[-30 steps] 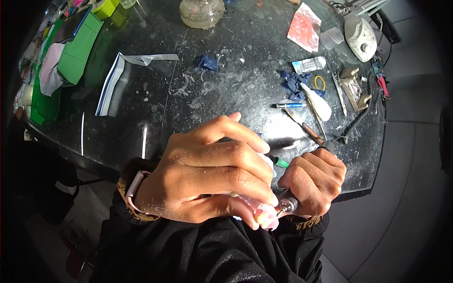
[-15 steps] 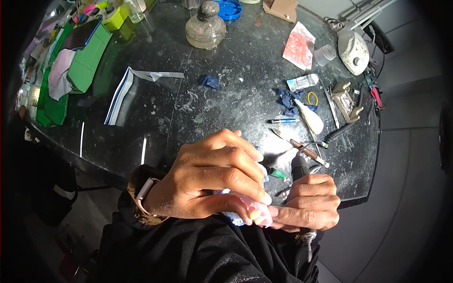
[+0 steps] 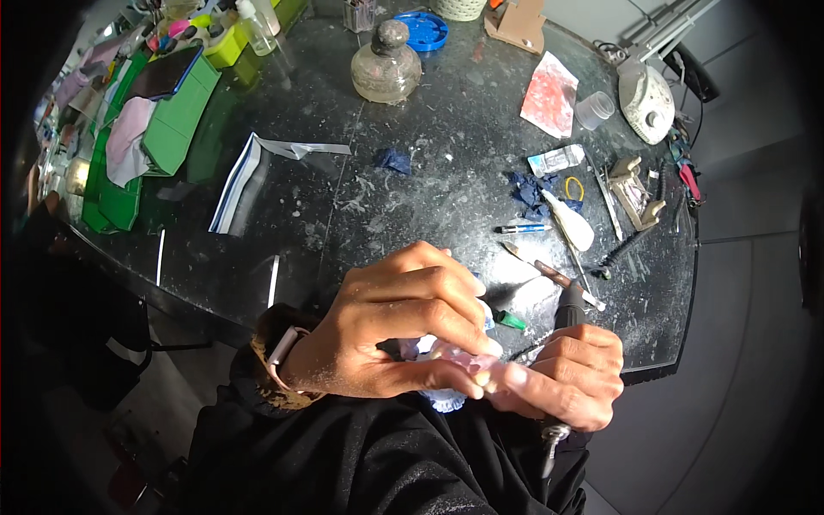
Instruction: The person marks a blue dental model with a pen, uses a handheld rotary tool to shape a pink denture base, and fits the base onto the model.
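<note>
My left hand (image 3: 403,330) is closed on a pink, translucent moulded piece with pale tooth shapes (image 3: 468,365), low over my lap at the bench's near edge. A pale blue, crumpled-looking piece (image 3: 445,399) shows beneath it, partly hidden. My right hand (image 3: 571,378) grips a dark rotary handpiece (image 3: 571,305), its metal nose and thin bit (image 3: 554,442) pointing down. A finger of that hand touches the pink piece. A green conical object (image 3: 510,320) and a brown-handled tool (image 3: 549,271) lie just beyond my hands.
The dark, dusty bench (image 3: 283,197) holds green bins (image 3: 172,137), a folded strip (image 3: 232,193), a glass jar (image 3: 384,77), a blue lid (image 3: 429,30), a pink-smeared sheet (image 3: 549,94), a white machine (image 3: 645,107), a cup (image 3: 594,110) and a metal fixture (image 3: 635,193).
My right hand has turned, swinging the bit away from the pink piece to point downward, and a finger now rests on the piece. The view has shifted, so the bench sits lower in frame.
</note>
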The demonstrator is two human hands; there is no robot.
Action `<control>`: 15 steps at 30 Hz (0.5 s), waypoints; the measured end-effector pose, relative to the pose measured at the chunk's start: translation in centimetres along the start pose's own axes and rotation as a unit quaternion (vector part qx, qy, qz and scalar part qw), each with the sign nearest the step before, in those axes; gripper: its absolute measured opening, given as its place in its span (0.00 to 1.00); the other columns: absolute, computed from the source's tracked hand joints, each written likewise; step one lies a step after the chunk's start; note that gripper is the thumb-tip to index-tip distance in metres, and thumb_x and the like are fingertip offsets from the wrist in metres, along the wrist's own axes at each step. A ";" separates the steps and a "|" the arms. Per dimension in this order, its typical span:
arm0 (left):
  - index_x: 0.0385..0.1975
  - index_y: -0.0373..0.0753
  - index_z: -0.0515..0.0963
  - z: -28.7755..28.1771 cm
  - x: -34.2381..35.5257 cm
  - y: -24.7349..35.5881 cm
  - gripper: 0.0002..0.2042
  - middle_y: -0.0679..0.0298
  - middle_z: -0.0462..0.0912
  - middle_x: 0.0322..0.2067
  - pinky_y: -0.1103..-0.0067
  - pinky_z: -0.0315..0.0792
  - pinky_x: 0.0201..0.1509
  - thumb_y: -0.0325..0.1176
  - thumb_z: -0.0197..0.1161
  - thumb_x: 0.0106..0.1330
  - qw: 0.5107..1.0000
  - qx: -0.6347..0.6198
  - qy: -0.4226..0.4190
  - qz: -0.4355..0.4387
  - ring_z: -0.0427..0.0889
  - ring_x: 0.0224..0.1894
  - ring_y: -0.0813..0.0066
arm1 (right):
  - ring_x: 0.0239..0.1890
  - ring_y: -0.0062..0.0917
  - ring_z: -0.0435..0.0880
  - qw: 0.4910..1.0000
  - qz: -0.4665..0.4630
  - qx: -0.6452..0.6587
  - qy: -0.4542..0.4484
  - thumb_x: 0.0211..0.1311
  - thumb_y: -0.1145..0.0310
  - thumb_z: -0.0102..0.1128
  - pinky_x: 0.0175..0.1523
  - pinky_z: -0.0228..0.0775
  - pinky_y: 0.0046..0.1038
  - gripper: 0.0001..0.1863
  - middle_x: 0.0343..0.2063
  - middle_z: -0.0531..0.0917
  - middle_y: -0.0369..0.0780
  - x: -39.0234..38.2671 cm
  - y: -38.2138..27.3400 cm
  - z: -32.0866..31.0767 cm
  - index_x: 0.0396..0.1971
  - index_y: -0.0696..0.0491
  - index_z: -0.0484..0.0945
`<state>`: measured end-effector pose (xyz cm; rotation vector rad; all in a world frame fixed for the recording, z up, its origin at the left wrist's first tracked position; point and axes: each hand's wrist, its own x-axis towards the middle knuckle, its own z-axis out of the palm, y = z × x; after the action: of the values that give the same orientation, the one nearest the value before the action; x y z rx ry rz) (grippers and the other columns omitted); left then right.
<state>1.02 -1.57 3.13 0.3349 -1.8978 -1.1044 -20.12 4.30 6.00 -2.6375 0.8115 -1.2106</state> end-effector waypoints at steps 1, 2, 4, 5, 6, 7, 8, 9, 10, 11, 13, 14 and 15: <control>0.28 0.43 0.80 0.0 -0.5 0.0 0.16 0.69 0.80 0.27 0.67 0.68 0.52 0.44 0.74 0.44 1.000 0.005 0.021 -0.015 0.79 0.40 0.65 | 0.09 0.14 0.67 1.000 -0.001 -0.017 -0.013 0.40 0.71 0.72 0.18 0.55 0.15 0.19 0.07 0.70 0.29 -0.1 0.1 0.6 0.35 0.60 0.79; 0.28 0.43 0.80 -0.2 -1.1 0.0 0.17 0.68 0.80 0.26 0.67 0.69 0.51 0.45 0.75 0.44 0.999 0.009 0.042 -0.030 0.79 0.40 0.65 | 0.09 0.14 0.67 1.000 -0.010 -0.003 -0.011 0.40 0.71 0.72 0.18 0.55 0.15 0.19 0.07 0.70 0.29 -0.1 0.1 1.3 0.35 0.60 0.79; 0.30 0.41 0.80 -0.4 -1.0 0.0 0.19 0.64 0.80 0.31 0.68 0.72 0.48 0.46 0.75 0.43 1.000 0.014 0.021 -0.017 0.79 0.41 0.63 | 0.08 0.11 0.58 0.995 0.057 -0.069 0.033 0.37 0.67 0.73 0.17 0.45 0.17 0.23 0.06 0.61 0.25 -0.1 -0.7 1.3 0.38 0.58 0.81; 0.32 0.39 0.79 -0.1 -1.3 0.0 0.21 0.60 0.79 0.36 0.69 0.73 0.47 0.46 0.75 0.43 0.999 -0.005 0.028 -0.020 0.79 0.41 0.63 | 0.08 0.11 0.59 0.994 0.067 -0.073 0.041 0.38 0.67 0.74 0.17 0.45 0.17 0.22 0.06 0.61 0.25 -0.2 -0.7 1.5 0.38 0.58 0.81; 0.34 0.37 0.78 0.0 -1.5 0.1 0.24 0.56 0.77 0.40 0.70 0.74 0.47 0.47 0.75 0.42 0.999 -0.023 0.036 -0.022 0.79 0.41 0.62 | 0.08 0.11 0.59 0.995 0.065 -0.069 0.042 0.38 0.67 0.74 0.17 0.45 0.17 0.22 0.06 0.61 0.25 -0.3 -0.6 1.7 0.38 0.58 0.81; 0.46 0.33 0.73 -0.3 -1.0 -0.1 0.37 0.48 0.69 0.50 0.72 0.75 0.48 0.49 0.78 0.37 1.000 -0.011 0.009 0.014 0.77 0.46 0.60 | 0.08 0.11 0.59 0.993 0.080 -0.069 0.052 0.38 0.68 0.74 0.17 0.45 0.17 0.21 0.06 0.62 0.25 -0.5 -0.6 1.2 0.37 0.58 0.82; 0.46 0.33 0.73 -0.1 -0.7 0.1 0.37 0.48 0.69 0.50 0.72 0.75 0.48 0.49 0.78 0.37 1.000 -0.018 0.001 0.017 0.77 0.46 0.60 | 0.08 0.11 0.59 0.991 0.095 -0.069 0.062 0.39 0.69 0.74 0.17 0.46 0.16 0.20 0.06 0.62 0.24 -0.3 -0.7 0.8 0.36 0.58 0.82; 0.50 0.30 0.69 0.2 -0.4 0.4 0.43 0.47 0.66 0.53 0.72 0.75 0.49 0.52 0.77 0.35 0.995 -0.089 0.031 -0.038 0.75 0.49 0.60 | 0.08 0.11 0.58 0.988 0.113 -0.077 0.077 0.40 0.71 0.74 0.17 0.45 0.17 0.19 0.06 0.62 0.24 -0.1 -1.0 0.6 0.37 0.56 0.82; 0.54 0.28 0.66 0.0 -0.9 0.4 0.49 0.46 0.63 0.55 0.71 0.75 0.49 0.55 0.76 0.34 0.981 -0.145 0.074 -0.102 0.72 0.52 0.59 | 0.08 0.11 0.58 0.988 0.110 -0.066 0.080 0.40 0.71 0.74 0.17 0.45 0.17 0.19 0.06 0.62 0.24 0.2 -0.8 1.2 0.37 0.56 0.82; 0.56 0.27 0.64 -0.1 -1.7 -0.2 0.48 0.47 0.62 0.56 0.69 0.67 0.55 0.61 0.69 0.41 0.979 -0.160 0.057 -0.115 0.69 0.55 0.59 | 0.08 0.12 0.60 0.990 0.121 -0.066 0.040 0.42 0.71 0.72 0.16 0.47 0.17 0.17 0.06 0.65 0.27 0.4 -0.7 1.6 0.35 0.58 0.81; 0.57 0.26 0.62 -0.1 -2.4 -0.5 0.48 0.47 0.62 0.57 0.68 0.60 0.61 0.69 0.55 0.51 0.960 -0.219 0.028 -0.171 0.66 0.58 0.59 | 0.07 0.13 0.61 0.989 0.134 -0.064 0.014 0.43 0.71 0.71 0.16 0.48 0.19 0.15 0.07 0.67 0.29 0.3 -0.4 2.6 0.34 0.58 0.82; 0.57 0.26 0.62 0.3 -2.3 -0.1 0.48 0.47 0.63 0.56 0.68 0.59 0.61 0.72 0.48 0.54 0.942 -0.260 0.016 -0.213 0.66 0.58 0.60 | 0.07 0.13 0.61 0.988 0.137 -0.064 0.018 0.43 0.71 0.71 0.16 0.48 0.19 0.15 0.07 0.67 0.29 0.4 -0.5 2.7 0.34 0.58 0.82; 0.58 0.26 0.59 0.6 -2.4 -0.2 0.48 0.50 0.66 0.52 0.71 0.62 0.59 0.72 0.42 0.57 0.953 -0.219 0.006 -0.210 0.68 0.55 0.64 | 0.07 0.13 0.61 0.987 0.145 -0.059 0.017 0.42 0.71 0.71 0.16 0.47 0.19 0.15 0.06 0.67 0.29 0.4 -0.5 2.6 0.34 0.58 0.82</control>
<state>1.88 0.08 1.50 0.5024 -1.5452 -1.7617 -17.77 4.30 4.69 -2.4761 1.2587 -1.1646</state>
